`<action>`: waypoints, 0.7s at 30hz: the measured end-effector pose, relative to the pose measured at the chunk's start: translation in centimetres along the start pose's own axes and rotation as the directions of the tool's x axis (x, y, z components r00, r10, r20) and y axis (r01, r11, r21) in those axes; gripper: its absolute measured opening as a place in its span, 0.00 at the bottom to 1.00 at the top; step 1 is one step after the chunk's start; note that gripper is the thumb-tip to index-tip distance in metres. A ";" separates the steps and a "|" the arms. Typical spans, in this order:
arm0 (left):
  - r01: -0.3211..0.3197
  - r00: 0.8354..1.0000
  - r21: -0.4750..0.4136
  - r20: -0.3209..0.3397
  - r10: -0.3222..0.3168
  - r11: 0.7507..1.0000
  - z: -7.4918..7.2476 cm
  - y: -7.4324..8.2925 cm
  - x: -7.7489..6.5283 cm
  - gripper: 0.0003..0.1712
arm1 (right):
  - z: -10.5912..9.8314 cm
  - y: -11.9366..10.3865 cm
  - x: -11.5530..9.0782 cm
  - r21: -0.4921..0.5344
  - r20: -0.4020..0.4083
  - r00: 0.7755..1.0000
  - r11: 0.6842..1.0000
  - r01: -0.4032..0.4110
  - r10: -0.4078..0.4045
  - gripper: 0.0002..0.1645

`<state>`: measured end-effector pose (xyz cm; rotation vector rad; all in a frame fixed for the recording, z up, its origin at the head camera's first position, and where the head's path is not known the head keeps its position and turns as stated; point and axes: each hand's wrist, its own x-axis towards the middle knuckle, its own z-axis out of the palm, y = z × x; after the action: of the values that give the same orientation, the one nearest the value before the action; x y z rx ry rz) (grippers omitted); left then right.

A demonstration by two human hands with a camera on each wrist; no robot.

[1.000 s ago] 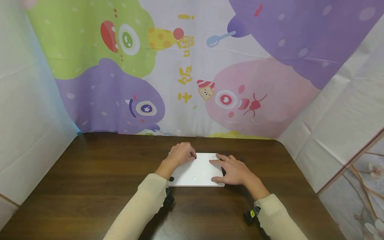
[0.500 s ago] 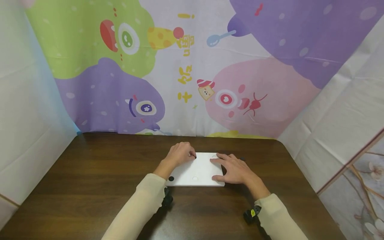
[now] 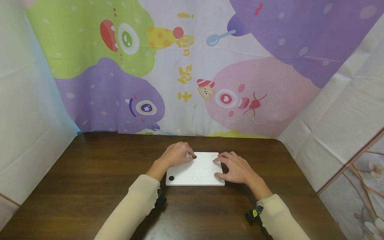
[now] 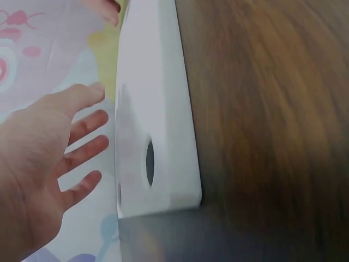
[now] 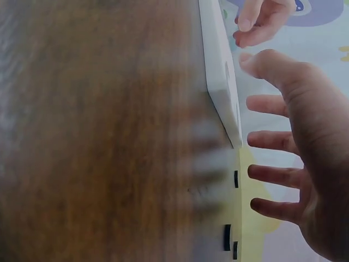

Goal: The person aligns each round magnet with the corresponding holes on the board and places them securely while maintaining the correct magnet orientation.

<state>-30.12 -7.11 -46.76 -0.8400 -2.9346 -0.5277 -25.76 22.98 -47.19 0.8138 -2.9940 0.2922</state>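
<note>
A white rectangular board (image 3: 204,170) with shallow round recesses lies flat on the table. One black disc (image 3: 171,178) fills the recess at its near left corner. Another black disc (image 3: 195,156) sits by the far edge, beside the fingertips of my left hand (image 3: 177,155). The left wrist view shows that hand with loosely bent, spread fingers and nothing in its grasp. My right hand (image 3: 237,167) is at the board's right end, its thumb and fingers spread over the edge and holding nothing. Whether those fingertips touch the board cannot be made out.
Several loose black pieces stand out on the table past the board's right end, such as one black disc (image 5: 227,237) in the right wrist view. The brown wooden table (image 3: 90,186) ends at a cartoon-printed curtain (image 3: 186,116), with white cloth at both sides.
My left hand has let go of the black disc at the far edge and drawn slightly left, so the disc shows more. My right hand has shifted a little to the right.
</note>
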 end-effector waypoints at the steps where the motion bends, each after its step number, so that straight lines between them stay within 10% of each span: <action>1: -0.011 1.000 0.000 0.004 0.011 1.000 -0.1 -0.1 -0.2 0.08 | 0.0 0.0 0.0 0.005 -0.004 1.000 1.000 0.004 -0.004 0.34; 21: -0.122 0.991 0.000 0.052 0.122 0.993 -1.8 -1.6 -4.3 0.14 | -0.1 0.1 0.4 0.027 -0.034 0.999 0.999 0.039 -0.038 0.22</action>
<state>-27.42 -11.16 -46.18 -1.0397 -2.9041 -0.5011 -26.18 22.88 -47.11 0.8587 -2.9466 0.3438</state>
